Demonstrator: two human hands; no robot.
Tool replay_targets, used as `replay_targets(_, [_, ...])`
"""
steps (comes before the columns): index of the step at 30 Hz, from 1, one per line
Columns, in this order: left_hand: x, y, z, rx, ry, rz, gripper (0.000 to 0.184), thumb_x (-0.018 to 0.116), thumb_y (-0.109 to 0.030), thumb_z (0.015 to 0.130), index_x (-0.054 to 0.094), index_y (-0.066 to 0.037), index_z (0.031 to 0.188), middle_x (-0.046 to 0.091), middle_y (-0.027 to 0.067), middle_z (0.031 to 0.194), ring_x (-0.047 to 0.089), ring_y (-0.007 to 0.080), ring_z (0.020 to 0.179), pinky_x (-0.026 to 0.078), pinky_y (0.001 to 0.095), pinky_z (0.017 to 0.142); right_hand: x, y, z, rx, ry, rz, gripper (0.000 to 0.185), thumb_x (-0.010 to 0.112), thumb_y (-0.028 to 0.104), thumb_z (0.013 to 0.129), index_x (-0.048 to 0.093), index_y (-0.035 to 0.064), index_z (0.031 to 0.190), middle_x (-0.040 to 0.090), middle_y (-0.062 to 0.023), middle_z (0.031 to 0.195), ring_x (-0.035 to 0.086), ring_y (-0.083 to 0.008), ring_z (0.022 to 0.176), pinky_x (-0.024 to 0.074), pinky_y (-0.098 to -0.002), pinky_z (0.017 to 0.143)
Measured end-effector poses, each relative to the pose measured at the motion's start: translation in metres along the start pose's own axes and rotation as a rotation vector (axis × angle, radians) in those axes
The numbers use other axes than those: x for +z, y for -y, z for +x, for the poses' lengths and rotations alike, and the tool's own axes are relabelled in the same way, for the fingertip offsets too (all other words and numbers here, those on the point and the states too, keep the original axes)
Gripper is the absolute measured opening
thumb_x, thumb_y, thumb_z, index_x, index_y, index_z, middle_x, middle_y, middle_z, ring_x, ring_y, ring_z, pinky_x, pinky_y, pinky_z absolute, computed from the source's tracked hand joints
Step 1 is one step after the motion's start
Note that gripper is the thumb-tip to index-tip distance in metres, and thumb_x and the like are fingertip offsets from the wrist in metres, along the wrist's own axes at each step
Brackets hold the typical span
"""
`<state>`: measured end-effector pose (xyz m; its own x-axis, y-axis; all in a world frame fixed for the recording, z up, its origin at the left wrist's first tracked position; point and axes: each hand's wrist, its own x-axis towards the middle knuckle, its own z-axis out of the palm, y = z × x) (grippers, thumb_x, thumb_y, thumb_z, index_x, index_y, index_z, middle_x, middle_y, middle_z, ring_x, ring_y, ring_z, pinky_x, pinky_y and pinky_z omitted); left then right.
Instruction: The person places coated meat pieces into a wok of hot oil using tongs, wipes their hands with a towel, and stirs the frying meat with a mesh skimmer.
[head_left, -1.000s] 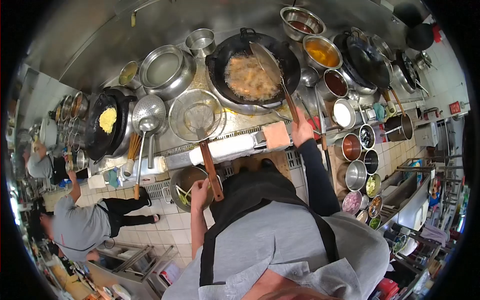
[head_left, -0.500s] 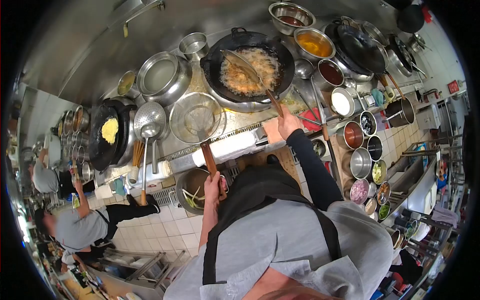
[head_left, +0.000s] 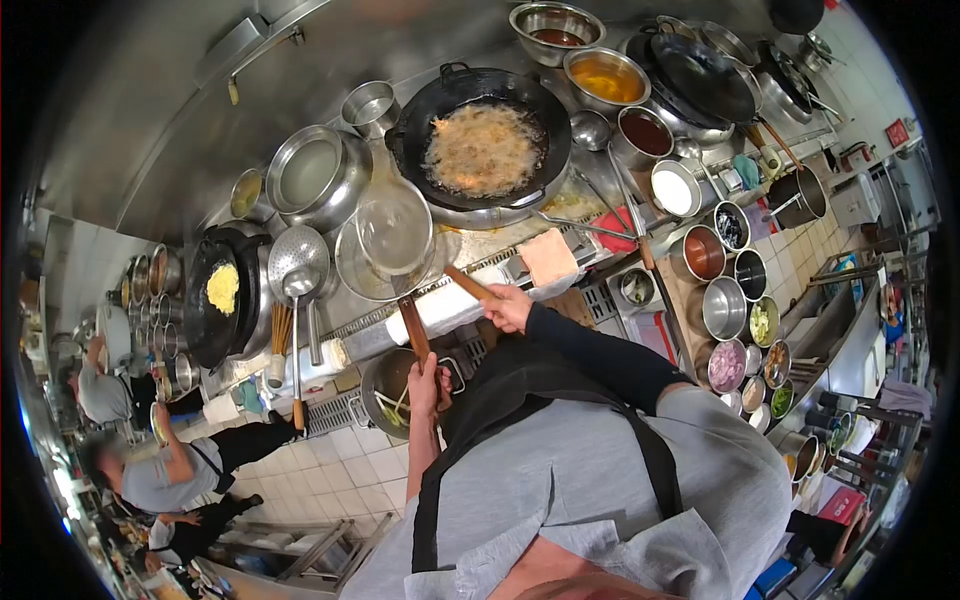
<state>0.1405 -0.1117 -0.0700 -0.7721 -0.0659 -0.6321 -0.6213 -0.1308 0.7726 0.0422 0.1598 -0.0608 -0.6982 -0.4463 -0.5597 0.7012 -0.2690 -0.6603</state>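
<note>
My left hand [head_left: 428, 388] is closed around the wooden handle of a large wire strainer [head_left: 357, 265], held over the stove ledge to the left of the big wok. My right hand [head_left: 508, 308] grips the wooden handle of a smaller round mesh skimmer [head_left: 395, 225]. The skimmer's head overlaps the strainer from above; whether they touch I cannot tell. In the black wok [head_left: 553, 165], golden pieces of food [head_left: 485, 150] bubble in foaming oil. A folded pinkish cloth [head_left: 548, 257] lies on the ledge near my right hand.
At left, a second wok [head_left: 200, 310] holds yellow food beside a perforated ladle [head_left: 298, 258]. A steel pot [head_left: 345, 165] stands behind them. On the right are a bowl of orange liquid [head_left: 607, 78], a red sauce pot [head_left: 704, 253] and several ingredient containers. A co-worker [head_left: 165, 470] stands at far left.
The skimmer has come out of the wok, leftward and toward me, and is now over the strainer. My right hand has moved left with it; my left hand keeps hold of the strainer.
</note>
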Motion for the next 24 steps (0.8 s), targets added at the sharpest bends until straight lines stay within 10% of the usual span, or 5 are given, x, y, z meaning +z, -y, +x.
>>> replay_targets(7, [-0.008, 0.005, 0.008, -0.086, -0.047, 0.007, 0.038, 0.061, -0.033, 0.102, 0.053, 0.002, 0.113, 0.064, 0.0139, 0.086, 0.065, 0.0227, 0.066, 0.055, 0.0369, 0.060, -0.024, -0.037, -0.006, 0.251, 0.193, -0.196, 0.033, 0.056, 0.041, 0.103, 0.057, 0.0092, 0.112, 0.061, -0.0048, 0.083, 0.048, -0.0069, 0.054, 0.0307, -0.0220, 0.038])
replay_targets(10, [-0.013, 0.004, 0.013, 0.632, -0.520, 1.038, 0.041, 0.062, -0.028, 0.100, 0.054, 0.007, 0.120, 0.062, 0.0192, 0.101, 0.066, 0.0286, 0.083, 0.054, 0.0411, 0.076, -0.075, -0.066, -0.014, 0.278, -0.080, -0.306, 0.044, 0.057, 0.047, 0.101, 0.063, 0.0085, 0.122, 0.065, -0.0061, 0.083, 0.051, -0.0097, 0.052, 0.0405, -0.0255, 0.041])
replay_targets(15, [0.028, -0.063, 0.015, 0.532, -0.253, 0.557, 0.037, 0.063, -0.018, 0.098, 0.055, 0.007, 0.124, 0.066, 0.0186, 0.104, 0.066, 0.0272, 0.088, 0.052, 0.0378, 0.083, -0.288, -0.258, -0.010, 0.260, -0.862, -1.165, 0.043, 0.067, 0.038, 0.091, 0.072, 0.0077, 0.121, 0.072, -0.0134, 0.120, 0.069, -0.0310, 0.108, 0.0553, -0.0447, 0.090])
replay_targets(18, [0.065, -0.080, 0.036, 0.509, 0.018, 0.574, 0.037, 0.063, -0.017, 0.099, 0.054, 0.007, 0.126, 0.069, 0.0182, 0.102, 0.068, 0.0262, 0.087, 0.054, 0.0367, 0.080, -0.341, -0.265, -0.087, 0.774, -0.273, -1.284, 0.027, 0.058, 0.028, 0.089, 0.076, 0.0076, 0.088, 0.073, -0.0152, 0.086, 0.072, -0.0312, 0.079, 0.0561, -0.0446, 0.071])
replay_targets(24, [0.177, -0.085, 0.055, 0.526, 0.526, 0.888, 0.038, 0.064, -0.018, 0.098, 0.055, 0.005, 0.127, 0.071, 0.0197, 0.107, 0.071, 0.0264, 0.091, 0.056, 0.0359, 0.079, -0.383, -0.350, -0.149, 0.538, -0.700, -1.343, 0.019, 0.064, 0.021, 0.077, 0.079, 0.0118, 0.085, 0.073, -0.0220, 0.081, 0.075, -0.0324, 0.079, 0.0593, -0.0443, 0.073])
